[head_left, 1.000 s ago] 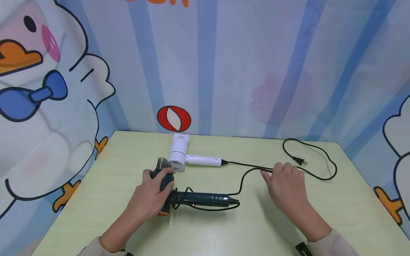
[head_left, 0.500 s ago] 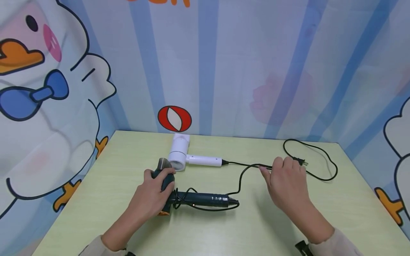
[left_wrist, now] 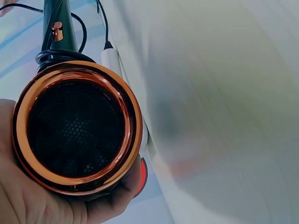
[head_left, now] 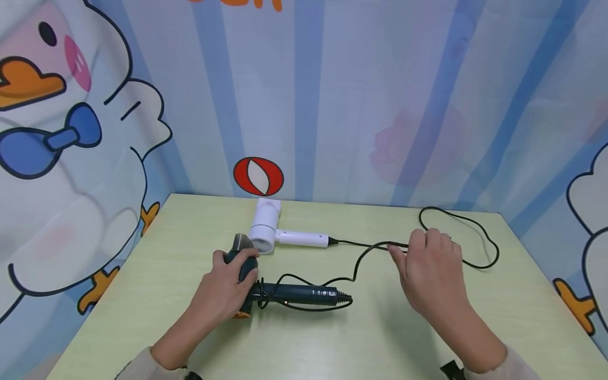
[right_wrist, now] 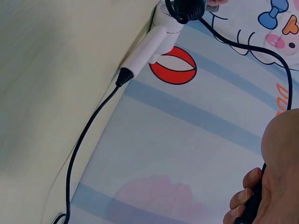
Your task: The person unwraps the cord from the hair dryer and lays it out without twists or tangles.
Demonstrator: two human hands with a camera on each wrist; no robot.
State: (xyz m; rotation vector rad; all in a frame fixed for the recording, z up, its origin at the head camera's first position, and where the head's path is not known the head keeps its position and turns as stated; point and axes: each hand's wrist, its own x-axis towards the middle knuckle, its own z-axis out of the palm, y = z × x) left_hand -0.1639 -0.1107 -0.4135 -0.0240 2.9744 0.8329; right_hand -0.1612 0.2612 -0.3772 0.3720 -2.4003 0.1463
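Left hand [head_left: 222, 290] gripping dark dryer [head_left: 304, 294], right hand [head_left: 435, 275] gripping cord [head_left: 355, 271]
White dryer [head_left: 264, 226] is lying beyond, lead [head_left: 349, 242] passing behind right hand.

Glossy dark dryer [head_left: 300, 294]; apparently plastic

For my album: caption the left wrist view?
Dark green hair dryer with round copper-coloured rim, in the left grip.

My bare left forearm [head_left: 182, 332] and bare right forearm [head_left: 465, 332] angle inward from pale beige cloth sleeves [head_left: 503, 365]. My bare left hand [head_left: 225, 287] grips with curled fingers; my bare right hand [head_left: 434, 274] holds tight, fingers folded, thumb pointing leftward.
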